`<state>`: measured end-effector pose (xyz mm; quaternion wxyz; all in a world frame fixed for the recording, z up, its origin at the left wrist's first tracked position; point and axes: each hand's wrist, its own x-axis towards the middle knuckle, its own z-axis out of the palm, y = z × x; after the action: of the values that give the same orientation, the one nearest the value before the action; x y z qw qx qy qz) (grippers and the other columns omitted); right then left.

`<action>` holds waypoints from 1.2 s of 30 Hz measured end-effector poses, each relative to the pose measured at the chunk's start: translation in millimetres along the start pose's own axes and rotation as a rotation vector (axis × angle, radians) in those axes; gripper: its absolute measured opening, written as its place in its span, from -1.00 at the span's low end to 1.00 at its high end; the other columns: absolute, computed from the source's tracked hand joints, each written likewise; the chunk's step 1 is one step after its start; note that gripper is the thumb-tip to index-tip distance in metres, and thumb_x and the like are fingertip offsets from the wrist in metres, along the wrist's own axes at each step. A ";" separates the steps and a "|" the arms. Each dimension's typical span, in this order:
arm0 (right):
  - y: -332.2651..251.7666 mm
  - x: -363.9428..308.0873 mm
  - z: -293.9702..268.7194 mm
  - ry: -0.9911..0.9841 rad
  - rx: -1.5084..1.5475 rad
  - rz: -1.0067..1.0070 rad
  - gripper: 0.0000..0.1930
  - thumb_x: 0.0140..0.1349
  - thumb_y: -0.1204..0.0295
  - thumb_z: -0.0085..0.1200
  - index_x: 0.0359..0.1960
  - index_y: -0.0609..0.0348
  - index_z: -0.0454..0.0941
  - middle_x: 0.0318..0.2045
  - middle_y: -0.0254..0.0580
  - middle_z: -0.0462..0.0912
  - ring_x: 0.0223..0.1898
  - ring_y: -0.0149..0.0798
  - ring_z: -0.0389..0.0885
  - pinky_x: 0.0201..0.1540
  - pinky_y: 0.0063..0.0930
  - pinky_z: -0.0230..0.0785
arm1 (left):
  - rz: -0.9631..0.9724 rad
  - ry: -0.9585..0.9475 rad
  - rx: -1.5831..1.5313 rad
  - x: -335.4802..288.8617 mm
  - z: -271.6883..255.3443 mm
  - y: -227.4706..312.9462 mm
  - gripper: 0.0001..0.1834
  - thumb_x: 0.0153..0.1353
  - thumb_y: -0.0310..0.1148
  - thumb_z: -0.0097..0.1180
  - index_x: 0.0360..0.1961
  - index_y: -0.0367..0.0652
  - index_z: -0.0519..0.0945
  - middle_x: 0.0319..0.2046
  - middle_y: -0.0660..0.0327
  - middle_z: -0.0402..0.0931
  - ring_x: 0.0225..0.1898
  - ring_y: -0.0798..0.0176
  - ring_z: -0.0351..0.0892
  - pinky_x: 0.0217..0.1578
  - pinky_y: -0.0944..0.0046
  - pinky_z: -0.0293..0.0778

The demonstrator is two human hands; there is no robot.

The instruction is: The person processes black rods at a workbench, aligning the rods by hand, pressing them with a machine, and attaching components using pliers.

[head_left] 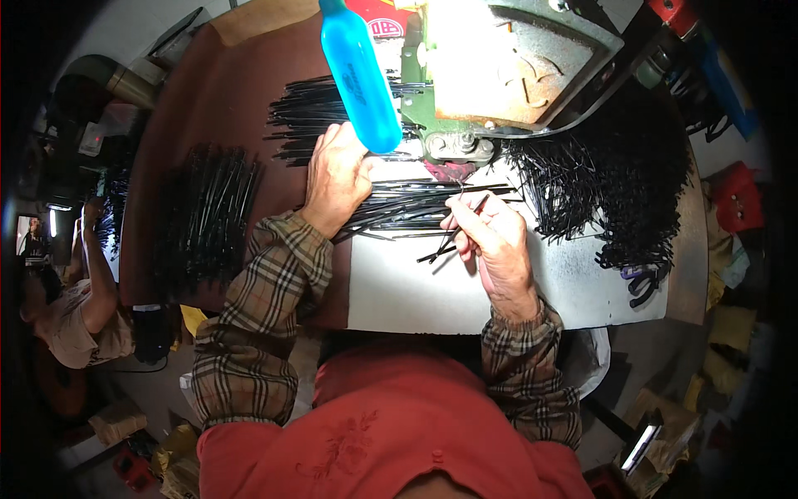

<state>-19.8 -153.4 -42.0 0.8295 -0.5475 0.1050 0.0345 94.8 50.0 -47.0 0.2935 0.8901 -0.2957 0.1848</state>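
Observation:
My right hand point(497, 241) pinches a thin black rod point(480, 205) between thumb and fingers, in front of the machine's metal foot point(460, 146). A loose pile of thin black rods point(399, 208) lies between my hands on the white board point(416, 291). My left hand point(335, 179) is curled beside the lower end of a blue bottle-shaped piece point(362, 79). Its fingertips are partly hidden, and what they hold cannot be made out. Just beyond it lies another bundle of black rods point(307, 121).
A bundle of black rods point(208, 220) lies on the brown table point(291, 46) at left. A large heap of black pieces point(619, 187) covers the right side, with dark-handled scissors point(642, 285) at its near edge. The lamp-lit machine point(507, 71) stands ahead. Another person point(87, 312) sits far left.

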 end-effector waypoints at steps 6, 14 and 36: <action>-4.9 -1.2 2.0 0.010 -0.003 -0.063 -0.87 0.27 0.46 0.12 -0.25 0.28 0.59 -0.49 -0.28 0.60 -0.65 -0.64 0.38 -0.60 -0.77 0.20 | 0.084 0.083 -0.141 6.9 -4.5 -4.6 -0.83 0.08 -0.69 0.12 -0.28 -0.28 0.60 -0.39 0.11 0.59 -0.33 0.19 0.61 -0.28 0.30 0.48; -22.3 20.0 14.4 0.088 -0.429 -0.421 -0.84 0.32 0.47 0.00 -0.19 0.27 0.61 -0.56 -0.45 0.52 -0.59 -0.69 0.28 -0.56 -0.77 0.10 | -0.178 -0.053 -0.528 3.0 -12.5 57.8 -0.82 0.10 -0.62 0.23 -0.23 -0.32 0.62 -0.39 0.28 0.59 -0.39 0.43 0.54 -0.28 0.46 0.47; -18.4 19.7 4.6 0.098 -0.442 -0.316 -0.80 0.34 0.45 -0.06 -0.21 0.30 0.60 -0.54 -0.46 0.48 -0.53 -0.65 0.30 -0.49 -0.74 0.13 | -0.609 -0.252 -0.994 -8.4 3.6 66.0 -0.73 0.29 -0.43 0.10 0.00 -0.25 0.59 -0.49 0.35 0.53 -0.65 0.59 0.32 -0.68 0.59 0.16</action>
<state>3.2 -157.6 -27.9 0.6788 -0.7260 0.0479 -0.0999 47.0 8.1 -26.7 0.6774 0.7058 -0.1105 -0.1753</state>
